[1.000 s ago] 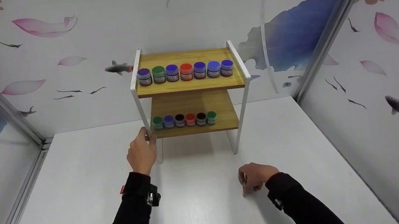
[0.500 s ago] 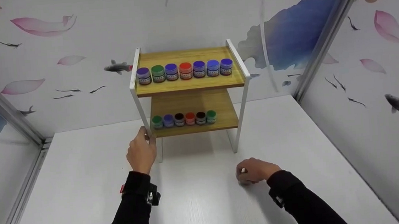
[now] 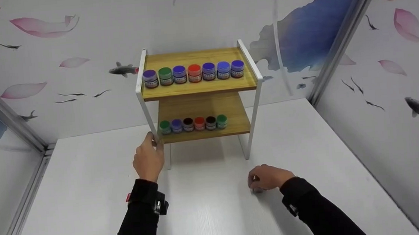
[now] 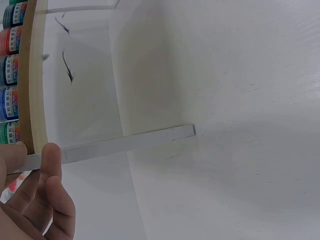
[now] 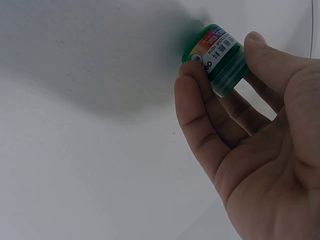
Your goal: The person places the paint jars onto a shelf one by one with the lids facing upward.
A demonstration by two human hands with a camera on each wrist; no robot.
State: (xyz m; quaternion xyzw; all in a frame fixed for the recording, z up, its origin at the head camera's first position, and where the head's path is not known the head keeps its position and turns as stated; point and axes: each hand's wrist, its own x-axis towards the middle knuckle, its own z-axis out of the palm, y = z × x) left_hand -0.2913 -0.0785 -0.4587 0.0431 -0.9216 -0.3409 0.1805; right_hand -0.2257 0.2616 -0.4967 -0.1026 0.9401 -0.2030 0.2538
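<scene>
Fingers [image 5: 200, 105] and thumb of the right hand [image 3: 268, 178] curl round a small green paint jar with a printed label [image 5: 220, 62], pinching it between their tips so that its base sits against the white table [image 3: 89, 201], a hold that looks suited to keeping it upright. Ahead of those fingertips stands the two-tier wooden shelf rack with a white metal frame [image 3: 198, 90]. Left hand [image 3: 148, 160] wraps its fingers about the rack's near-left white leg [image 4: 125, 142], apparently to steady the frame; rows of small coloured paint jars [image 3: 194, 74] sit just beyond, on both tiers.
</scene>
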